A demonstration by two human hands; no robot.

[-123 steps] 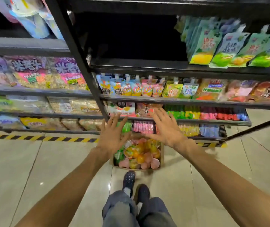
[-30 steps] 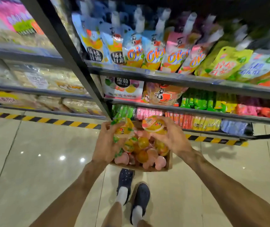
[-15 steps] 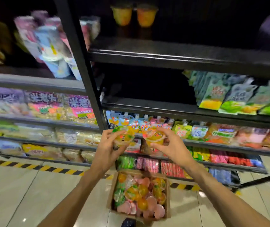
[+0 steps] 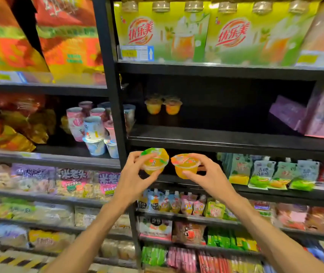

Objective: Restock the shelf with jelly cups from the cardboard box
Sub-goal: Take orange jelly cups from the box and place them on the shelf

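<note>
My left hand (image 4: 132, 179) grips a yellow jelly cup with a green-edged lid (image 4: 154, 161). An orange jelly cup (image 4: 185, 165) is held in my right hand (image 4: 211, 177). Both cups hang side by side just below the front edge of a dark shelf (image 4: 236, 139). Two jelly cups (image 4: 163, 105) stand upright at the back left of that shelf. The cardboard box is out of view below.
A black upright post (image 4: 114, 115) stands left of the shelf bay. Purple packs (image 4: 310, 117) lie at the shelf's right end. Green drink cartons (image 4: 196, 32) fill the shelf above. Pouches (image 4: 271, 174) and snack bags fill the lower shelves; paper cups (image 4: 94, 127) sit left.
Both hands rose with their jelly cups from above the box up to the dark shelf's front edge. My view tilted upward, and the box dropped out of sight.
</note>
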